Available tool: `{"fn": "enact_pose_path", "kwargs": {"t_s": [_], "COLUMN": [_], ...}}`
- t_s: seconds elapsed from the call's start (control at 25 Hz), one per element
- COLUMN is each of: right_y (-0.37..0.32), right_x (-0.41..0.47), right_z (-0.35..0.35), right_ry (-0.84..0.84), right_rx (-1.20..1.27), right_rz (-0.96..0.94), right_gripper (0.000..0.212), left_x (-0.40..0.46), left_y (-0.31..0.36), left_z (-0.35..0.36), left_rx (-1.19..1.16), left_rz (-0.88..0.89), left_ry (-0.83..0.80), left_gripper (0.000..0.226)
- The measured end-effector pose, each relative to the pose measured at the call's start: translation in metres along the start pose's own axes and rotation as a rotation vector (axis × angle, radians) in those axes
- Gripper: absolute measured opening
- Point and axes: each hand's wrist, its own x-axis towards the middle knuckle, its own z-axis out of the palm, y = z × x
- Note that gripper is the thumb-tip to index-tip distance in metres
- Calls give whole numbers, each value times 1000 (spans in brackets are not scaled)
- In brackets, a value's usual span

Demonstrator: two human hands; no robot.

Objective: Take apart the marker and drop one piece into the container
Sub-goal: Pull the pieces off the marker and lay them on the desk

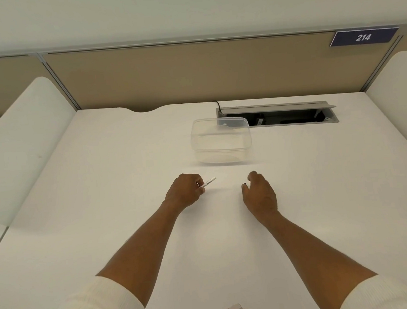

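Note:
My left hand (186, 191) is closed around a white marker body (209, 182), whose free end sticks out to the right, tilted up. My right hand (259, 191) is curled around a small black piece (244, 184), probably the marker's cap, mostly hidden by the fingers. The two hands are apart, with a gap of white desk between them. A clear plastic container (221, 140) stands open on the desk just beyond the hands, with nothing visible inside it.
The white desk (125, 160) has a grey cable tray opening (280, 117) behind the container, with a black cable at its left end. Beige partition panels close the back. White rounded dividers (26, 144) stand at both sides.

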Motion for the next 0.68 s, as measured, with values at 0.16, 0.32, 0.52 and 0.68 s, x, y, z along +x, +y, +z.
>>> {"fn": "enact_pose_path", "kwargs": {"t_s": [0.16,0.32,0.52,0.68], "right_y": [-20,-39,-41,-40], "right_x": [3,5,10,9], "right_z": [2,6,10,12], "right_ry": [44,-69,-5,28], "right_rx": [3,-29,-86,-50], "right_rz": [-403,-530,-499,-436], "right_gripper": [35,37,21,14], "left_x": [-2,-5,-11,-7], "left_y": [8,21,32,21], "left_z": [4,7,4,4], "left_rx": [-25,-53,-124,-233], "left_rz": [12,54,111,160], "left_ry": [-4,-11,-2,4], "left_gripper": [11,11,15,29]}}
